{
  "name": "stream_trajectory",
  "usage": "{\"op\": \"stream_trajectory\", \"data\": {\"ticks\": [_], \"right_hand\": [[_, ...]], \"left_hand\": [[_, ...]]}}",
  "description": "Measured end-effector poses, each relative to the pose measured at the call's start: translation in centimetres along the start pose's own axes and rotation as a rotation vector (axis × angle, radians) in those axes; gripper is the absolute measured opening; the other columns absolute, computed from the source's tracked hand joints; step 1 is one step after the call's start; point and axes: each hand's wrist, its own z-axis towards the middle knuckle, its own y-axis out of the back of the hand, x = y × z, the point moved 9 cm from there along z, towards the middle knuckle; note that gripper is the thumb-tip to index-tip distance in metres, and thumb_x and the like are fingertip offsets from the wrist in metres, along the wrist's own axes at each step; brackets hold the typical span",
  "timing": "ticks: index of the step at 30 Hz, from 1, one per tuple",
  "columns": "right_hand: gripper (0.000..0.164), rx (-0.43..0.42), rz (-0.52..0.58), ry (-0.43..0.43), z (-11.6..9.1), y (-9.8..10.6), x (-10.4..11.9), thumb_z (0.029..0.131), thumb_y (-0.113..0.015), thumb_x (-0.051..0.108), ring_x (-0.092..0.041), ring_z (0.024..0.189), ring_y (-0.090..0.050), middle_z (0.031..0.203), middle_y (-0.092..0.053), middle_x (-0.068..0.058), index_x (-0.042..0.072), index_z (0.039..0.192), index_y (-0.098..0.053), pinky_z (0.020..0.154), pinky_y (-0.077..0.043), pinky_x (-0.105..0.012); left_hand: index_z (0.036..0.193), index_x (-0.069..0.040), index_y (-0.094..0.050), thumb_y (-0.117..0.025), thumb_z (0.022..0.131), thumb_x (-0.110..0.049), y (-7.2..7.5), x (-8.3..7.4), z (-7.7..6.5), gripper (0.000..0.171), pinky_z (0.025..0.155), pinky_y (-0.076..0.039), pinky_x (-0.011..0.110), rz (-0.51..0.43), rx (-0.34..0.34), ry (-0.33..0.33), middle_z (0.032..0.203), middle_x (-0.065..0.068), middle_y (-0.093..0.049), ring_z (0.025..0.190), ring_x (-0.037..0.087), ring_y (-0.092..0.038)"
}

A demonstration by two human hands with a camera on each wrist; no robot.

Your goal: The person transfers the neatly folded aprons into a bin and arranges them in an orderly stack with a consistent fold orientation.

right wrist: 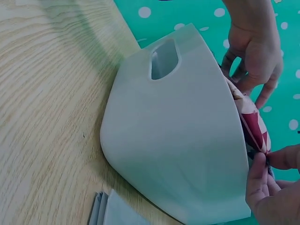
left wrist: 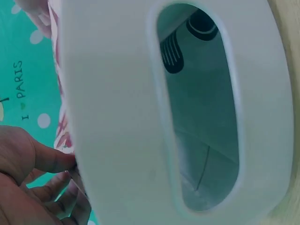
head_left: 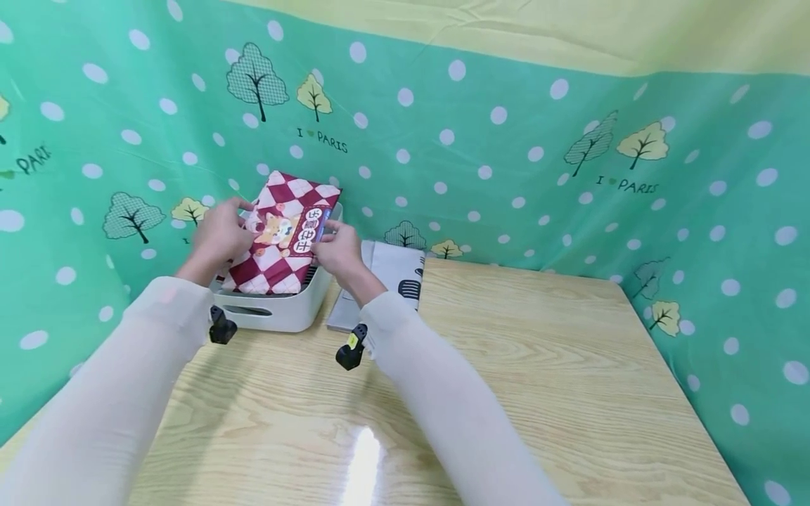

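A red-and-white checkered fabric pack (head_left: 278,232) with a cartoon dog and a label lies in the top of the white plastic basket (head_left: 297,309). At its left edge my left hand (head_left: 221,232) pinches it with thumb and fingers, close to the basket's rim. My right hand (head_left: 342,249) grips the opposite edge beside the label. In the right wrist view the thumb and fingers of my right hand (right wrist: 276,187) meet on the pack's corner (right wrist: 255,129). The left wrist view shows my left hand (left wrist: 28,173) at the rim, with the basket wall (left wrist: 117,117) hiding most of the pack.
A folded grey cloth with dark prints (head_left: 392,274) lies right of the basket on the wooden table (head_left: 519,365). Through the basket's handle slot, dark-patterned material (left wrist: 173,54) shows inside. A green dotted curtain (head_left: 443,169) hangs behind and at both sides.
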Motion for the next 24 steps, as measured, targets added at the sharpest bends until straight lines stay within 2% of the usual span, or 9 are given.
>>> {"op": "stream_trajectory", "data": {"ticks": [3,6,8,10,12,14,17,20,24], "right_hand": [[0.055,0.020,0.003,-0.012,0.0,0.0,0.0,0.092,-0.066,-0.012,-0.015,0.070,-0.064,0.090,-0.065,-0.007,0.001,0.144,-0.054,0.070,-0.062,-0.032],[0.056,0.050,-0.009,-0.010,0.1,-0.1,0.1,0.091,-0.066,-0.013,-0.013,0.070,-0.065,0.088,-0.065,-0.007,-0.001,0.144,-0.054,0.068,-0.062,-0.030],[0.056,0.070,-0.070,0.009,0.2,-0.1,0.3,0.091,-0.066,-0.013,-0.011,0.067,-0.061,0.084,-0.064,-0.005,-0.002,0.144,-0.054,0.064,-0.059,-0.025],[0.054,0.071,-0.174,0.036,0.4,0.2,0.6,0.090,-0.066,-0.010,-0.009,0.065,-0.055,0.081,-0.060,-0.004,-0.001,0.142,-0.057,0.057,-0.053,-0.021],[0.053,0.058,-0.281,0.057,0.5,0.6,0.6,0.089,-0.067,-0.008,-0.008,0.068,-0.052,0.087,-0.062,-0.006,0.000,0.140,-0.059,0.057,-0.048,-0.018],[0.051,0.039,-0.347,0.060,0.6,1.1,0.5,0.088,-0.069,-0.005,-0.011,0.073,-0.052,0.095,-0.064,-0.008,0.001,0.138,-0.062,0.058,-0.047,-0.018],[0.046,0.026,-0.337,0.037,0.7,1.6,-0.1,0.089,-0.072,-0.002,-0.013,0.087,-0.060,0.108,-0.066,-0.009,0.002,0.134,-0.065,0.066,-0.053,-0.020],[0.041,0.026,-0.285,0.018,0.6,2.0,-0.5,0.090,-0.073,0.000,-0.016,0.088,-0.062,0.103,-0.064,-0.005,0.004,0.131,-0.066,0.067,-0.056,-0.024],[0.037,0.029,-0.235,0.027,0.4,2.4,-0.6,0.092,-0.073,0.002,-0.013,0.084,-0.061,0.097,-0.062,-0.001,0.007,0.128,-0.067,0.067,-0.056,-0.023]], "left_hand": [[0.155,-0.003,-0.036,-0.060,0.096,-0.002,-0.1,0.1,0.1,0.064,0.093,-0.052,0.065,0.007,-0.009,-0.001,0.132,0.032,-0.049,0.111,0.049,-0.050],[0.156,-0.003,-0.035,-0.060,0.096,-0.002,-0.1,0.3,0.2,0.065,0.093,-0.052,0.064,0.014,-0.002,0.003,0.132,0.033,-0.048,0.111,0.049,-0.050],[0.156,-0.002,-0.035,-0.060,0.095,-0.002,-0.1,0.4,0.3,0.066,0.089,-0.055,0.062,0.039,0.007,0.000,0.133,0.033,-0.048,0.109,0.049,-0.050],[0.155,0.000,-0.036,-0.059,0.093,-0.002,0.2,0.4,0.3,0.066,0.079,-0.056,0.058,0.097,-0.002,-0.029,0.135,0.035,-0.048,0.105,0.048,-0.051],[0.155,0.003,-0.036,-0.057,0.093,-0.002,0.4,0.4,0.4,0.066,0.072,-0.054,0.054,0.150,-0.013,-0.054,0.138,0.036,-0.047,0.103,0.048,-0.051],[0.154,0.005,-0.036,-0.055,0.091,-0.001,0.5,0.3,0.4,0.065,0.070,-0.052,0.053,0.194,-0.022,-0.078,0.142,0.038,-0.046,0.104,0.050,-0.051],[0.154,0.005,-0.035,-0.055,0.095,-0.003,0.1,0.2,0.3,0.063,0.076,-0.053,0.057,0.193,-0.007,-0.075,0.146,0.038,-0.042,0.109,0.051,-0.051],[0.152,0.006,-0.037,-0.056,0.095,-0.003,-0.3,-0.2,0.2,0.061,0.075,-0.053,0.056,0.192,-0.001,-0.081,0.145,0.037,-0.042,0.106,0.050,-0.051],[0.150,0.006,-0.040,-0.055,0.094,-0.002,-0.8,-1.1,0.0,0.058,0.074,-0.054,0.055,0.188,-0.017,-0.109,0.139,0.037,-0.046,0.107,0.050,-0.052]]}}
